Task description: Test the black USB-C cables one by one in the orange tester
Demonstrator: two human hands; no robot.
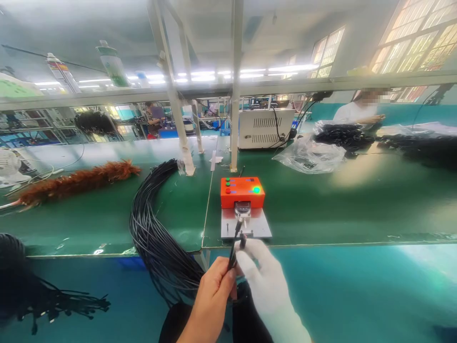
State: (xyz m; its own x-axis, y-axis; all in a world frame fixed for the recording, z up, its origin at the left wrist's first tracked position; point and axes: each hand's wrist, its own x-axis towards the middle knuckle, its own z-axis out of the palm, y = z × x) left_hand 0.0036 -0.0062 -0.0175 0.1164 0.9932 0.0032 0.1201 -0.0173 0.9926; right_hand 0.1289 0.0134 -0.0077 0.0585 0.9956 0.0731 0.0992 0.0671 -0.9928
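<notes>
My left hand (213, 288) is bare and closed round black cables (232, 259) in front of the table edge. One cable connector (238, 226) points up from it, overlapping the metal fixture of an orange tester box (232, 199); whether it touches the fixture I cannot tell. My right hand (264, 271), in a white glove, pinches another black cable end (243, 241) between thumb and fingers. The box has a glowing green light and a metal base plate (263, 230). A long bundle of black cables (150, 224) hangs over the edge beside my left hand.
Another cable bundle (46, 290) hangs at lower left. A brown feather duster (82, 181) lies on the green table (332, 205). Frame posts (234, 95) and a white metal case (264, 129) stand behind the box. Plastic bags (310, 155) lie at right, near a seated person (352, 113).
</notes>
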